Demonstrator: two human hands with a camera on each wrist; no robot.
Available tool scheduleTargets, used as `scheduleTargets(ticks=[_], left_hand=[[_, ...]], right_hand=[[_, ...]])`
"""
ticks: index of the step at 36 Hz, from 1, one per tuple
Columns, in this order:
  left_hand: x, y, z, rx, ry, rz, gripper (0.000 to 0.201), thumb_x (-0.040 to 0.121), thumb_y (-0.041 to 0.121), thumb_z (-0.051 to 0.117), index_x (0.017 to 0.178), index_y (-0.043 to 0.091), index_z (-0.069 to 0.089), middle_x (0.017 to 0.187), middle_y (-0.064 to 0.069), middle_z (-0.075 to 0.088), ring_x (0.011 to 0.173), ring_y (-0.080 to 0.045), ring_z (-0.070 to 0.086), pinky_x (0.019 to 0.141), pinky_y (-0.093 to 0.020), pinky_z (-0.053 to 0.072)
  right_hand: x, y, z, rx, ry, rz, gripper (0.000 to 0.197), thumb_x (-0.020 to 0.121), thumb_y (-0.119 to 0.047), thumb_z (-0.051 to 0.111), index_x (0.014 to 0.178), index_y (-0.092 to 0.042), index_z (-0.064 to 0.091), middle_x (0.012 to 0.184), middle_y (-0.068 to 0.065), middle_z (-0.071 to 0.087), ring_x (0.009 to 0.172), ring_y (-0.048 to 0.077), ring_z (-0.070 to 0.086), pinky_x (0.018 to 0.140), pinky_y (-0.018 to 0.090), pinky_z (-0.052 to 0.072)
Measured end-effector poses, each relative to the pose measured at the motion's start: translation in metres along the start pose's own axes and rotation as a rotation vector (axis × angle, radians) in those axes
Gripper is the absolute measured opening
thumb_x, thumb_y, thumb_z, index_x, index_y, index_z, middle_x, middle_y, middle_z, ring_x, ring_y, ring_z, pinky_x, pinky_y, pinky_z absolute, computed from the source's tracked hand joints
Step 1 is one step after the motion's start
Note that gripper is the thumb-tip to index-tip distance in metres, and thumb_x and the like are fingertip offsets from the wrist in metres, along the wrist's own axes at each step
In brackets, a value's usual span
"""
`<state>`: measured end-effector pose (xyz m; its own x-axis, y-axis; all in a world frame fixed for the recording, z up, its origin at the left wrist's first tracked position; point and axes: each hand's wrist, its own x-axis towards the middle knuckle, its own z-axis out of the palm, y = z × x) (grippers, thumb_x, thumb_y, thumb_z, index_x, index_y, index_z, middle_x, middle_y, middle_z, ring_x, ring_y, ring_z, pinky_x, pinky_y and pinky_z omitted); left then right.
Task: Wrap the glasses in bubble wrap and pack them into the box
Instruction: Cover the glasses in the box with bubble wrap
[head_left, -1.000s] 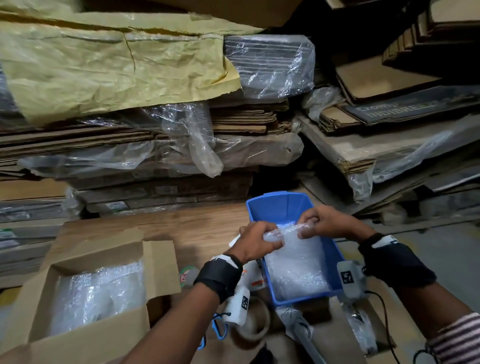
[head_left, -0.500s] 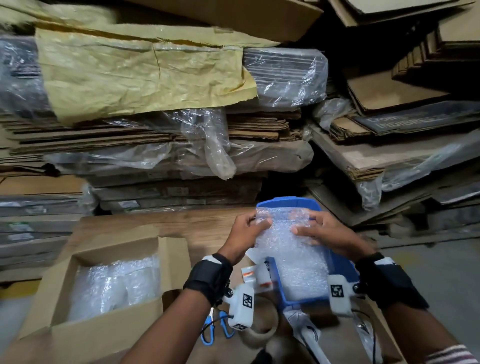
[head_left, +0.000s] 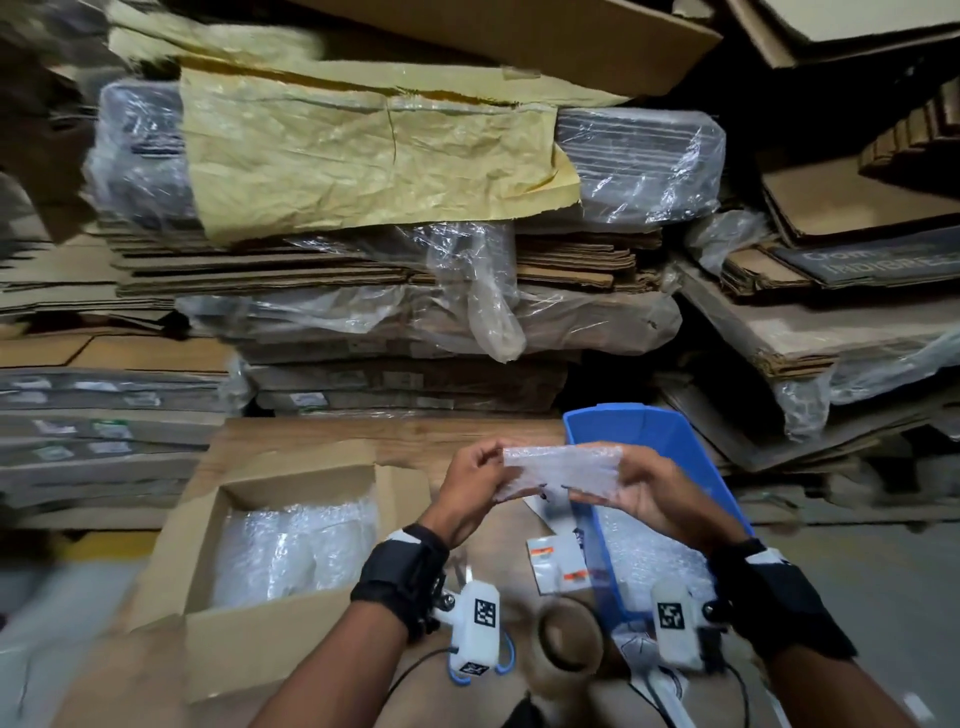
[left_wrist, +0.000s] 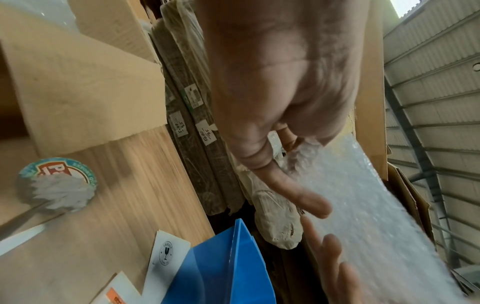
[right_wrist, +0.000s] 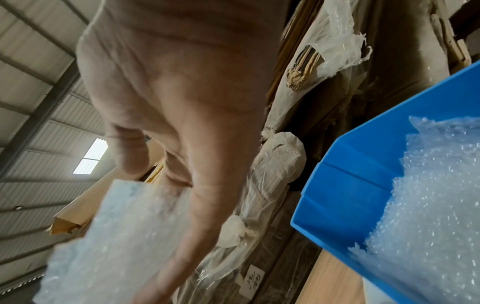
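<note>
Above the table's far edge, by the blue bin (head_left: 670, 441), we hold a bubble wrap sheet (head_left: 563, 470) stretched between left hand (head_left: 470, 486) and right hand (head_left: 657, 496), fingers pinching its ends, probably to spread it for wrapping. No bare glass shows; wrapped bundles sit in the box (head_left: 249, 631) at the table's left edge.

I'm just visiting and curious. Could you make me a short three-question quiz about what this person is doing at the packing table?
1. True or false: both hands hold the bubble wrap sheet.
2. Which colour is the bin with spare wrap? A red, B blue, C green.
3. What lies inside the cardboard box?

Key: 1 true, the left hand and right hand grip its ends. 2 B. 3 bubble-wrapped bundles.
</note>
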<state>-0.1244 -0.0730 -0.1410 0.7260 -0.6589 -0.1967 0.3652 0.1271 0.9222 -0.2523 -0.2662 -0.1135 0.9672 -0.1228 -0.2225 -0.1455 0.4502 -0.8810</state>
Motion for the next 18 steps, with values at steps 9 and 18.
scheduleTargets(ticks=[9,18], left_hand=[[-0.012,0.012,-0.029,-0.044,0.065,-0.037,0.034,0.096,-0.014,0.04,0.084,0.004,0.067,0.092,-0.014,0.071,0.075,-0.021,0.069,0.06,-0.032,0.062],[-0.028,0.021,-0.068,0.291,-0.013,-0.003,0.042,0.077,0.002,0.086,0.111,0.014,0.065,0.098,-0.005,0.07,0.086,-0.015,0.067,0.064,-0.027,0.055]], right_hand=[[0.017,0.012,0.034,-0.434,0.105,-0.041,0.022,0.085,-0.022,0.077,0.104,-0.011,0.08,0.116,0.005,0.076,0.118,0.026,0.068,0.097,0.032,0.054],[0.035,0.015,0.058,-0.688,0.16,-0.086,0.056,0.069,-0.016,0.094,0.116,-0.035,0.072,0.119,-0.002,0.071,0.117,0.008,0.062,0.092,0.02,0.051]])
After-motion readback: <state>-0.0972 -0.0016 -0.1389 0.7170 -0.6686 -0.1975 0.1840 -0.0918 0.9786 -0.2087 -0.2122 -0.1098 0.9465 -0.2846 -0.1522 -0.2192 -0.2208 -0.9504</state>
